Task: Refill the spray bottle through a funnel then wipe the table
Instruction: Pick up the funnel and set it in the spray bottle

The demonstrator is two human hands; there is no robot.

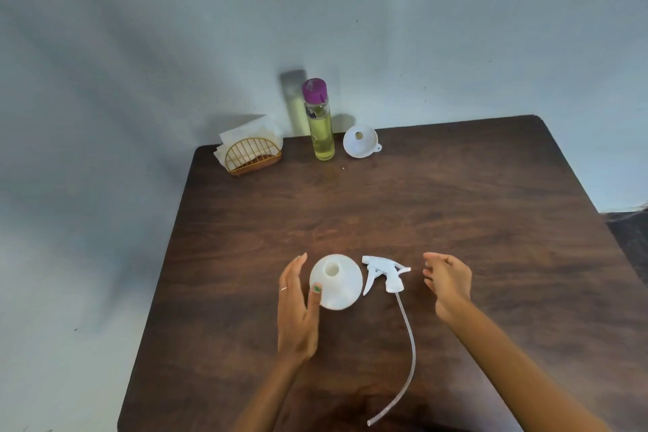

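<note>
A white spray bottle body [336, 281] stands upright near the front of the brown table [456, 207], its neck uncapped. My left hand [298, 309] rests against its left side, fingers apart, thumb touching the bottle. The white trigger head [384, 275] lies on the table just right of the bottle, and its long clear dip tube [408, 354] curves toward the front edge. My right hand [449, 282] hovers right of the trigger head, fingers loosely apart, holding nothing. A white funnel [360, 141] lies at the back. Beside it stands a tall bottle of yellow liquid [319, 123] with a purple cap.
A gold wire holder with white paper napkins [250, 149] sits at the table's back left corner. A pale wall rises right behind the table. The table's left edge runs diagonally close to my left arm.
</note>
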